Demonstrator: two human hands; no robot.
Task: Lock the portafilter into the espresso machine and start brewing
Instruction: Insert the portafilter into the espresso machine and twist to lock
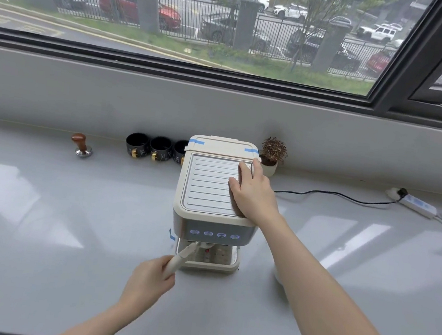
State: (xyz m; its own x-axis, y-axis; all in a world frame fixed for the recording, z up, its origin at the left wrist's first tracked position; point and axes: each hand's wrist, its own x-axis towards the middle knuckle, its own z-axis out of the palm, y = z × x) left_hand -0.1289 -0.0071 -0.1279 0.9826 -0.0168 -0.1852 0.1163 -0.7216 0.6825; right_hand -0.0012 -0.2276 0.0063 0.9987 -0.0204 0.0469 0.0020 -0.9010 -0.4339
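A cream espresso machine stands in the middle of the grey counter, its front panel with several lit round buttons facing me. The portafilter sits up under the brew head, its cream handle angled out toward the lower left. My left hand is shut around the end of that handle. My right hand lies flat on the right side of the machine's ribbed top, fingers spread, holding nothing. The portafilter's basket is hidden under the machine's front.
Three black cups stand in a row behind the machine on the left. A wooden-handled tamper stands farther left. A small potted plant sits at the back right. A black cable runs to a power strip.
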